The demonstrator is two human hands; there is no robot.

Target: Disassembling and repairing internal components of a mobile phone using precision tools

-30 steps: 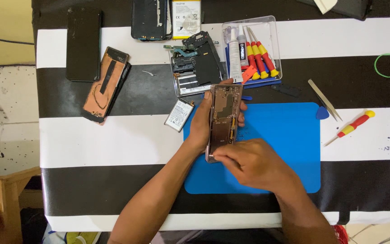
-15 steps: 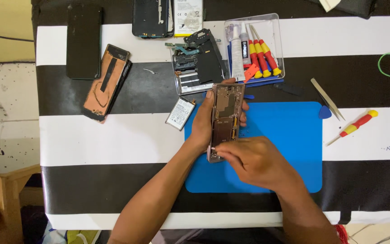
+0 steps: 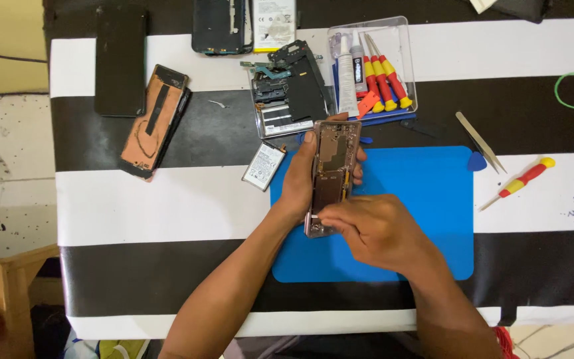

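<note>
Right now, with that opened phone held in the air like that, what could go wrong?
The phone frame is gripped only by the left hand above the blue mat, so it might slip while the right hand presses at its lower end. The loose battery lies close by the left forearm and could get knocked. The open parts tray behind might be bumped and spill.

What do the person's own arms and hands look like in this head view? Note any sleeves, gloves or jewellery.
Both forearms enter from the bottom edge and are bare, with no sleeves in view. The left hand and the right hand wear no gloves. No ring, watch or bracelet shows on the visible parts. There are no markings that can be made out.
</note>
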